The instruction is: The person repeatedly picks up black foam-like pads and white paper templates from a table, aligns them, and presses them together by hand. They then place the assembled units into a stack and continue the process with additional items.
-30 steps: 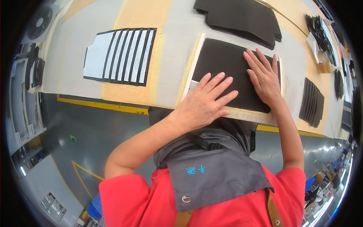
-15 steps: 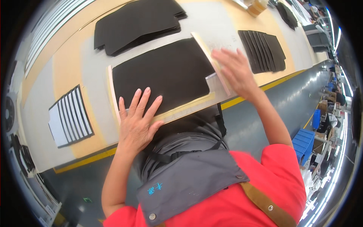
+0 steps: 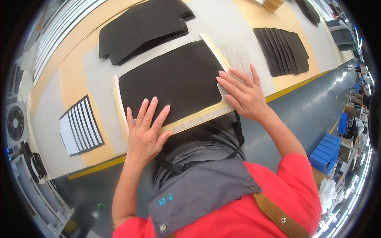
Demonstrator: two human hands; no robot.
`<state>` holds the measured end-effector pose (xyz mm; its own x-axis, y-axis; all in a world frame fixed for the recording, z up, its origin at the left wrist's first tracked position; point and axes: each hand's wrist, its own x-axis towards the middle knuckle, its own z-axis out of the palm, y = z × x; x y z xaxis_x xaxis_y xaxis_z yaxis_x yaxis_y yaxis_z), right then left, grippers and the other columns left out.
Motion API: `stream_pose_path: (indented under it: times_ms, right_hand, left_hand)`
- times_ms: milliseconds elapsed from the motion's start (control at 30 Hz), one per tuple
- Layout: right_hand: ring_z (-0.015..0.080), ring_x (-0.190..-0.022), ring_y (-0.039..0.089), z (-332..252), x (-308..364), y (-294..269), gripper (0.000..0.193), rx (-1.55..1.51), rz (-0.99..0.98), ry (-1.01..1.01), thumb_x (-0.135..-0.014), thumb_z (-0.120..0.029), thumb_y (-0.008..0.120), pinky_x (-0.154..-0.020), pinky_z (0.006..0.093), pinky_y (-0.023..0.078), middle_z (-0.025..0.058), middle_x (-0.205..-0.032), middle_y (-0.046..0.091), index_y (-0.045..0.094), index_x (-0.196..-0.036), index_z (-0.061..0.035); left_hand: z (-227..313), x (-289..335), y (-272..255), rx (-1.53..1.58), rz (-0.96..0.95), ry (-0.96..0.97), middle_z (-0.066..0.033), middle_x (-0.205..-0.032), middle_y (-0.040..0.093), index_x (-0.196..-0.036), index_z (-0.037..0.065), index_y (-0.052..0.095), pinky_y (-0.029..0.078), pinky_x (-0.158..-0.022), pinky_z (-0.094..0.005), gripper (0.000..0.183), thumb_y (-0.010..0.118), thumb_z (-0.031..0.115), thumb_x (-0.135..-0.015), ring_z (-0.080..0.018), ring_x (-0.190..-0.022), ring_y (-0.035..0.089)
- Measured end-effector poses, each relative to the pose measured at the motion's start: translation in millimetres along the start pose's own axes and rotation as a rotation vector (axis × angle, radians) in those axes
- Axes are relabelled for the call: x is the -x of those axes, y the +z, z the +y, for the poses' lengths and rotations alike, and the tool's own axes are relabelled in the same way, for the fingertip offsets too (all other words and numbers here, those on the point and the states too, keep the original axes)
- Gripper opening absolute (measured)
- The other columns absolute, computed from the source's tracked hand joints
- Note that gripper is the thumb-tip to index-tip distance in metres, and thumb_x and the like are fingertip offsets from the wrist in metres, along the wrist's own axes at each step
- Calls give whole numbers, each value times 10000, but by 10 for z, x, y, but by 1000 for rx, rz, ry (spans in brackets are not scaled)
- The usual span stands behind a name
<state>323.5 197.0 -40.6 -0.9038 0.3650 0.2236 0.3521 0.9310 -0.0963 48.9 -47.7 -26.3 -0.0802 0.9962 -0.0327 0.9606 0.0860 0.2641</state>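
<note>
A black sheet with notched corners (image 3: 170,79) lies flat on the table in front of me, between pale strips that run along its left, right and near edges. My left hand (image 3: 145,133) rests with spread fingers on its near left corner. At the right edge, my right hand (image 3: 245,92) lies flat with fingers stretched out, its fingertips on the sheet's border and the right strip (image 3: 214,51). Neither hand grips anything.
Behind the sheet is a stack of black cut pieces (image 3: 143,29). Fanned black pieces (image 3: 281,51) lie to the right, fanned white pieces with black edges (image 3: 81,127) to the left. A brown roll (image 3: 273,4) stands at the far right. A blue crate (image 3: 325,152) is on the floor.
My right hand has come down from above the right strip, nearer to me, onto the sheet's right edge. My left hand stays on the near left corner.
</note>
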Motion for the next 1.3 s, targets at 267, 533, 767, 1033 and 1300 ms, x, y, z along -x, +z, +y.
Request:
stream_pose_path:
  times_ms: [267, 533, 767, 1033, 1300]
  right_hand:
    - [207, -1484, 471, 3, 2, -19, 458, -13, -14, 0, -1036, -340, 625, -1318, 597, 81, -35, -1541, 606, 647, -1461, -170]
    - [234, -1561, 390, -24, -567, -85, 629, -55, -93, -66, -1070, -470, 568, -1311, 603, 114, 60, -1690, 432, 512, -1578, -102]
    - [245, -1607, 306, 70, -942, 211, 737, -17, -113, -76, -1073, -559, 511, -1314, 604, 102, 71, -1732, 360, 415, -1640, -98]
    - [237, -1603, 303, 43, -932, 194, 727, 4, -207, -53, -1076, -572, 488, -1320, 591, 91, 24, -1733, 360, 383, -1668, -163]
    - [226, -1594, 324, -54, -1256, 205, 679, -80, -219, -143, -1087, -569, 472, -1323, 576, 146, -4, -1704, 418, 436, -1644, -182]
  left_hand:
    - [2, -14, -22, 4, -3, 11, -108, -1716, 375, -1590, 213, 530, 140, -1292, -653, 668, 562, 580, -1033, -345, -1599, 307]
    - [107, -699, -91, 83, 124, 67, -169, -1681, 405, -1610, 38, 442, 239, -1295, -552, 737, 670, 407, -1014, -370, -1585, 331]
    - [74, -936, 129, 80, 165, 97, -183, -1683, 404, -1609, 21, 444, 252, -1297, -521, 758, 675, 421, -1008, -347, -1581, 349]
    - [52, -918, 103, 174, 225, 6, -215, -1642, 432, -1584, 15, 470, 319, -1274, -510, 711, 712, 338, -999, -384, -1541, 395]
    - [20, -940, 104, 195, 288, -26, -225, -1559, 515, -1498, -25, 547, 379, -1239, -502, 670, 771, 291, -951, -381, -1485, 465]
